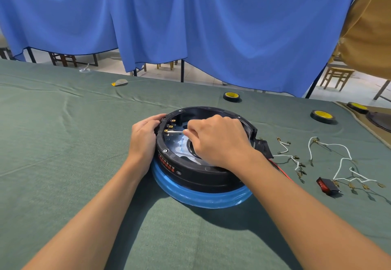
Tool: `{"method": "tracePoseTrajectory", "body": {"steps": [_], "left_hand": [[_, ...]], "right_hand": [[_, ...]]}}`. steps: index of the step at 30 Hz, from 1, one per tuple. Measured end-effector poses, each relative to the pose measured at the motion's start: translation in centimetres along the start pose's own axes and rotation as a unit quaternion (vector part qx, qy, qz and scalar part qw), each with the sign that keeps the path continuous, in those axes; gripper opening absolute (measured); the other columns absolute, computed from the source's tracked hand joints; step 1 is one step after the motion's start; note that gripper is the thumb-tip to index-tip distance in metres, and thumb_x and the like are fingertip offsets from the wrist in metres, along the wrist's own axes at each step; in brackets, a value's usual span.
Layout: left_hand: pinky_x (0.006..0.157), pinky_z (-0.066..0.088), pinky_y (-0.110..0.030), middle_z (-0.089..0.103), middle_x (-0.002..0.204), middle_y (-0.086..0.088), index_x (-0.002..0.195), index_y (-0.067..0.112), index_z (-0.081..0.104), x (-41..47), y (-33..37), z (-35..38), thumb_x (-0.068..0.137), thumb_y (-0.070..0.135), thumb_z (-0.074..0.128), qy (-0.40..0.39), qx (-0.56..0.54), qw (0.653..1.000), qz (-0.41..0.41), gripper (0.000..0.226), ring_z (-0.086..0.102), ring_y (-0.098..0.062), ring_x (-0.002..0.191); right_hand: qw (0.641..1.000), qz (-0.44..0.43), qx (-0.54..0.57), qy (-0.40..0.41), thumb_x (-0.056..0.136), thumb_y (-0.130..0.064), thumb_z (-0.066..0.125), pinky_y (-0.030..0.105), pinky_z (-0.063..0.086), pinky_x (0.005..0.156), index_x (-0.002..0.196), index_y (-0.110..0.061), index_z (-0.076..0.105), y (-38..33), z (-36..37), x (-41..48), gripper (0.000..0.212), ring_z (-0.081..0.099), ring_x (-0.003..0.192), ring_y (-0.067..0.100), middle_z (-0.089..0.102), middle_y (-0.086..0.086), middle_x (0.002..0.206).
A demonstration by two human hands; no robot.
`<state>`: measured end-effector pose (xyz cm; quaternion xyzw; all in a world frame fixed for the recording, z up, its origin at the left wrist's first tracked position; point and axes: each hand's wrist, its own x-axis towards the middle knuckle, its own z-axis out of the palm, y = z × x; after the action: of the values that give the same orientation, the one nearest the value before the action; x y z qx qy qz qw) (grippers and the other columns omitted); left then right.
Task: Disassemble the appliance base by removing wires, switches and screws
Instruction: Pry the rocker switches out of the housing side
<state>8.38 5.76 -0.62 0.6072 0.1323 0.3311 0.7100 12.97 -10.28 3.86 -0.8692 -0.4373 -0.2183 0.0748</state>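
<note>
So, head view: got the round black plastic appliance base with the blue ring round its bottom [201, 180] sitting open side up near the middle of the green cloth-covered table [63, 143]. Gripping its left rim with the left hand [143, 136], fingers curled over the edge right by the wall where the terminals sit. Pinching a thin silver metal tool shaft [176, 132] with the right hand [215, 140], fingers closed round it, whatever handle there is hidden in the fist. Tip pointing left at the small brass terminals [170, 126] on the inner wall; can't tell if it's actually touching one.

Off to the right on the cloth, well apart from the base: loose white wires with brass spade connectors [342, 160], plus a red-and-black rocker switch [327, 185] lying just beside the nearest wire ends. Also spotting a thin red wire [282, 170] running out beside the right forearm.

Further back: one black tape roll with a yellow core [231, 96] behind the base, a second black-and-yellow roll [322, 116] to the right. Blue fabric curtain [211, 26] hanging behind the table.
</note>
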Motion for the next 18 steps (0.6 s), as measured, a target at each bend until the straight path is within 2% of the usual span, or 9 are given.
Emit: {"method": "tracePoseTrajectory", "body": {"steps": [8,11,13,16,18], "left_hand": [[0.062,0.052,-0.017,0.075,0.076,0.003,0.085,0.014,0.072,-0.2,0.1,0.3,0.091,-0.005,0.038,0.010,-0.002,1.000,-0.004,0.040,0.070,-0.008,0.073],[0.064,0.054,-0.018,0.075,0.076,0.003,0.088,0.012,0.072,-0.2,0.0,0.4,0.091,-0.005,0.039,0.018,-0.006,1.000,-0.011,0.038,0.070,-0.009,0.074],[0.065,0.055,-0.019,0.075,0.076,0.003,0.087,0.012,0.072,-0.2,0.1,0.2,0.091,-0.005,0.039,0.015,-0.003,1.000,-0.013,0.037,0.070,-0.010,0.075],[0.067,0.055,-0.019,0.076,0.080,0.002,0.089,0.011,0.072,-0.2,0.3,-0.2,0.092,-0.006,0.039,-0.010,0.007,1.000,-0.007,0.037,0.071,-0.011,0.078],[0.066,0.054,-0.018,0.076,0.081,0.001,0.091,0.009,0.072,0.0,0.4,-0.4,0.092,-0.006,0.040,-0.019,0.008,1.000,-0.011,0.036,0.071,-0.010,0.078]], "right_hand": [[0.998,-0.012,0.038,-0.047,0.101,-0.043,0.036,0.030,0.027,0.052,0.073,-0.028,0.043,0.4,0.2,0.6,0.033,0.049,0.061,0.022,0.044,-0.008,0.063],[0.991,0.009,0.097,-0.089,0.101,-0.043,0.037,0.033,0.032,0.058,0.065,-0.029,0.039,0.4,0.5,0.8,0.039,0.046,0.064,0.017,0.044,-0.010,0.067],[0.988,0.014,0.115,-0.101,0.102,-0.044,0.036,0.035,0.035,0.063,0.068,-0.028,0.044,0.3,0.3,0.7,0.038,0.048,0.068,0.019,0.046,-0.008,0.070],[0.995,0.011,0.062,-0.074,0.102,-0.047,0.034,0.036,0.039,0.064,0.079,-0.024,0.051,0.0,-0.5,0.1,0.036,0.055,0.074,0.025,0.052,-0.003,0.073],[0.999,0.039,0.017,0.004,0.101,-0.047,0.034,0.034,0.038,0.059,0.078,-0.025,0.048,-0.1,-0.9,-1.1,0.034,0.056,0.067,0.027,0.055,-0.001,0.070]]}}
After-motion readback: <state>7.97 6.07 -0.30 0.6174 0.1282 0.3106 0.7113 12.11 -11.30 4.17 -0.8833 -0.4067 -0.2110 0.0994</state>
